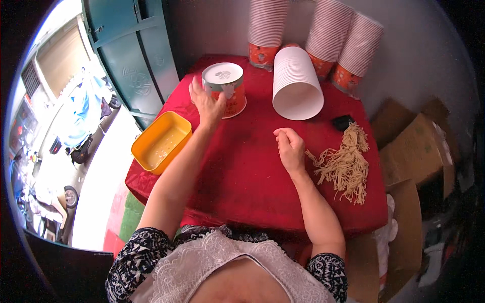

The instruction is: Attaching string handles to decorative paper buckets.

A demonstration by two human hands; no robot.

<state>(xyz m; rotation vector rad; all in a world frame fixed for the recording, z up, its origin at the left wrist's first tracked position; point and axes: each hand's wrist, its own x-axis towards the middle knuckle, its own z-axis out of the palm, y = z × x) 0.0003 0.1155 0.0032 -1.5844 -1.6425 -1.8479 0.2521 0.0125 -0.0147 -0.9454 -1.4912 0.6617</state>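
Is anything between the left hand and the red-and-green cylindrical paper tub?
Nothing visible: the left hand overlaps the left side of the red-and-green cylindrical paper tub in view, though contact can't be told. The yellow rectangular plastic tray lies nearer the person, out of the way.

On the worktop [237,171], a plastic tub [166,122] is sitting at the left edge. An inverted paper bucket [236,101] is standing behind the tub and to its right. Right of that bucket, a nested bucket stack [295,78] is lying sideways, its mouth facing the near side. Three wrapped bucket stacks [267,28] are standing behind. A cord bundle [351,164] is lying near the right edge; cardboard boxes [417,149] are resting beyond it.
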